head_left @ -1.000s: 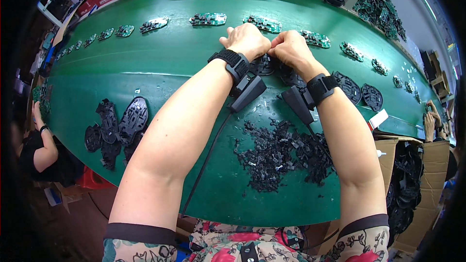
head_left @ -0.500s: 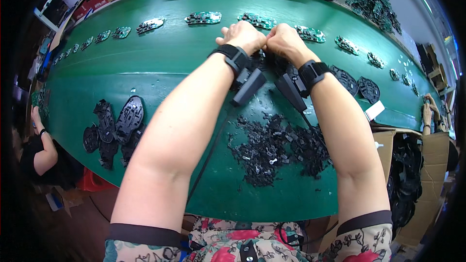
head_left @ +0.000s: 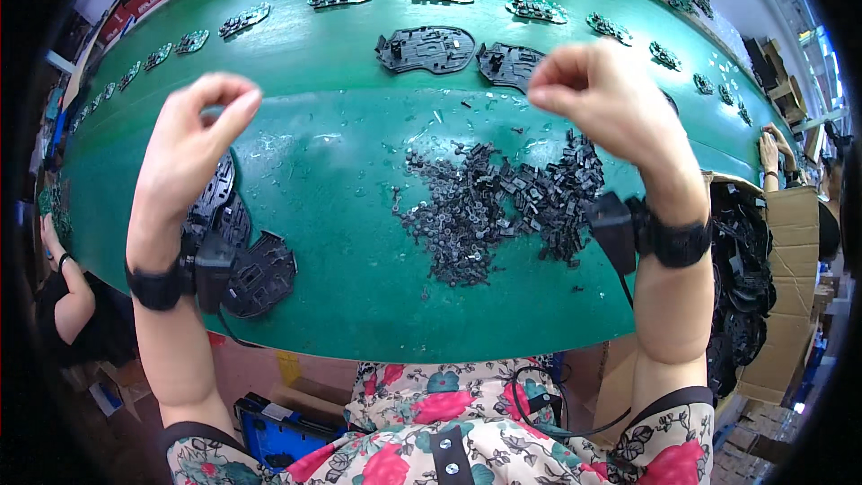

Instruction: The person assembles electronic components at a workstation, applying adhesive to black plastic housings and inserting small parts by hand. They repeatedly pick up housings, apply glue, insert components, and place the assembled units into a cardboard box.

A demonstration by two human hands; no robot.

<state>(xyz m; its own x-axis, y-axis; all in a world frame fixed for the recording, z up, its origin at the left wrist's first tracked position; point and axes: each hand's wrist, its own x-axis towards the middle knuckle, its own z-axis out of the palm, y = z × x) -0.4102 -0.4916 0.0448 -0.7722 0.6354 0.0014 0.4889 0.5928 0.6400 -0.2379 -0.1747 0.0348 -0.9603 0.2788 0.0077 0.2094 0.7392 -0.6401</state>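
While lifted: both hands point(head_left: 193, 148) above black clips point(head_left: 489, 207).

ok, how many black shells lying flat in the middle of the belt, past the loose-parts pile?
2. One shell sits at top centre; the other shell is just right of it, beside the raised right hand, which may hide more. Stacked shells by the left wrist not counted.

Two black plastic shells point(head_left: 426, 48) lie flat, side by side, on the green table point(head_left: 341, 144).
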